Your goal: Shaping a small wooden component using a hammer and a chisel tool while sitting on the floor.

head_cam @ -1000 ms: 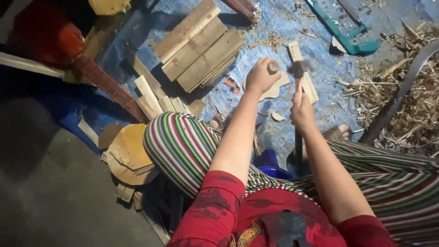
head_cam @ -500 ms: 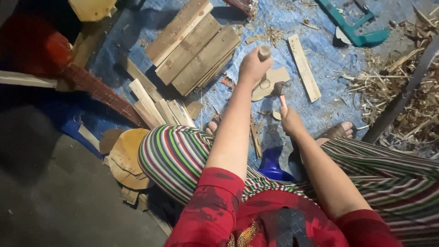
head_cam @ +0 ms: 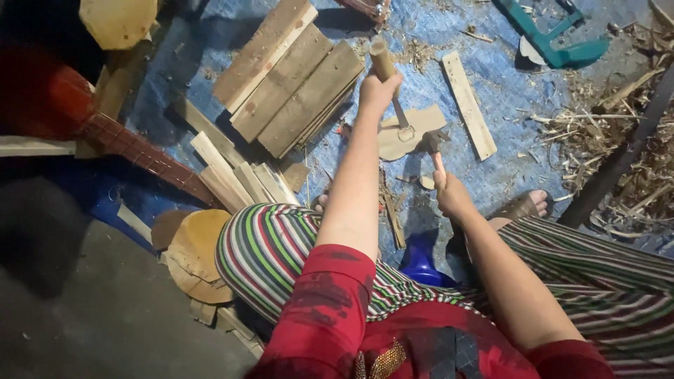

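A: Head view, entry one: my left hand (head_cam: 379, 91) clenched round the chisel (head_cam: 394, 95), its tip touching the cut wooden shape (head_cam: 411, 133) on the blue tarp (head_cam: 491, 182). My right hand (head_cam: 449, 193) grasping the hammer (head_cam: 432, 144).

B: Method?

A: Steady the tip, I'd judge, and strike squarely.

B: Count?

A: One chisel, one hammer, one loose slat (head_cam: 468, 105), three broad planks (head_cam: 284, 81).

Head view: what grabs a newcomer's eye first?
The two hands at centre: the left hand grips a wooden-handled chisel set on a flat wooden cutout, and the right hand holds a small hammer beside it. Next, the stack of planks on the blue tarp, upper left.
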